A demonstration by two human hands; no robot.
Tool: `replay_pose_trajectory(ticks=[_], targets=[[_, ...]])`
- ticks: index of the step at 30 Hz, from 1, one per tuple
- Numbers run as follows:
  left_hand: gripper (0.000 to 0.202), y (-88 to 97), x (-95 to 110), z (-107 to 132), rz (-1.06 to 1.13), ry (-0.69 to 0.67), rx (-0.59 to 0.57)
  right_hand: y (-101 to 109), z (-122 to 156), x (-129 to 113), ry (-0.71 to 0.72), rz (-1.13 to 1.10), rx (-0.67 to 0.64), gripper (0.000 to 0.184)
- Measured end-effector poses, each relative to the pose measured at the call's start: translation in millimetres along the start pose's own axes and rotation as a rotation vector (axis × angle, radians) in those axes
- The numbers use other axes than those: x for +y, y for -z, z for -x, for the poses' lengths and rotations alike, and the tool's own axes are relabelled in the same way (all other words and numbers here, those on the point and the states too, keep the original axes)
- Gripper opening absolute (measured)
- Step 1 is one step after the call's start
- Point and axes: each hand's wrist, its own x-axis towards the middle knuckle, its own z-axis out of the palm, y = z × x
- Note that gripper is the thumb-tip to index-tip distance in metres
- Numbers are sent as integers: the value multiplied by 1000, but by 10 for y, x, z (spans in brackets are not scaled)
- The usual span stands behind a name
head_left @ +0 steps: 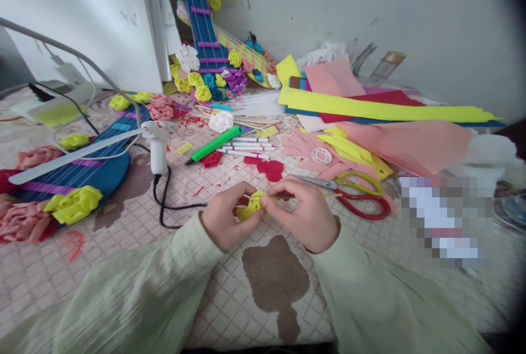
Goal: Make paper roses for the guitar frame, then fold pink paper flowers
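Both hands meet above the table [230, 315], a little in from its near edge. I can see the left hand [228, 217] curled in, thumb and forefinger pinching a yellow crepe-paper flower [250, 209]; the right hand [306, 214] is closed to a pinch as well, its fingertips at the flower's right side and on a thin stick [331, 195] that pokes out to the right. Just beyond that hand lie scissors [330, 184] with red and yellow handles. Red paper scraps [270, 170] sit ahead of the hands, then white felt-tip pens [246, 148] and a green pen-shaped tool [216, 144]. Over to the left is a white glue gun [158, 155] on a black cord, and nearer the table's left edge a blue guitar shape [113, 178] trimmed with paper flowers. Another blue guitar [198, 22] stands tilted at the far edge. Toward the far right corner, a long yellow paper strip [382, 106] tops a stack of coloured sheets.
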Motion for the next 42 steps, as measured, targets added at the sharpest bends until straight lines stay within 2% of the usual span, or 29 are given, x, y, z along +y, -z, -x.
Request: replay_pose_trajectory(ticks=[8, 14, 20, 27, 35, 42], targets=[[16, 11, -34, 3, 135, 2, -20, 9, -17, 0, 10, -30, 3, 6], [18, 16, -35, 10, 31, -30, -2, 20, -9, -3, 28, -11, -46, 12], [19, 18, -16, 14, 26, -26, 17, 1, 4, -6, 72, 36, -21, 17], [18, 26, -34, -18, -49, -36, 20, 23, -2, -13, 115, 32, -42, 14], [14, 19, -63, 16, -133, -174, 31, 38, 7, -26, 82, 23, -42, 12], [16, -12, -39, 26, -144, -155, 43, 18, 3, -31, 84, 31, -5, 10]])
